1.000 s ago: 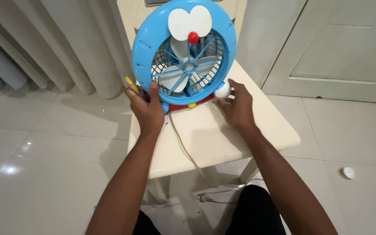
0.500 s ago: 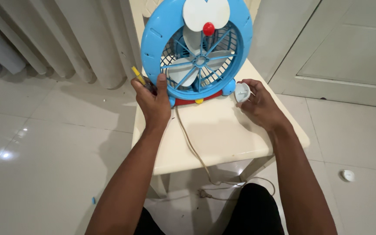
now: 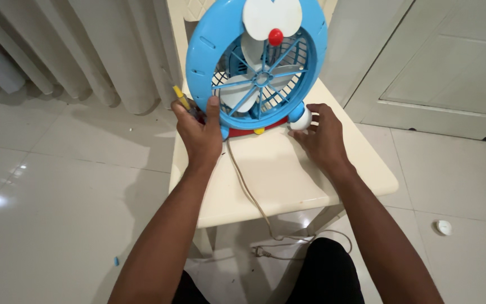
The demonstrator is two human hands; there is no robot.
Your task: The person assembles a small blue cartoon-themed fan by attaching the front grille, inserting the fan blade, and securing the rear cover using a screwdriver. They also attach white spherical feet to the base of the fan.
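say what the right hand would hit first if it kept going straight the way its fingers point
The right hand points up and left toward the fan's base. Its fingertips already sit at the white round foot of the blue fan, so that foot probably comes first, though depth is hard to judge.

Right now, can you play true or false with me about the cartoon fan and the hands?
1. The blue fan stands upright on a cream table. True.
2. The left hand is flat on the floor. False: it grips the fan's lower rim, thumb on the front, with a yellow-handled tool tucked in it.
3. The right hand touches the white round foot at the fan's lower corner. True.
4. The fan's cord is plugged into a wall. False: it trails off the table edge, and its plug lies loose on the floor.
5. A small white cap lies on the floor tiles, away from the table. True.
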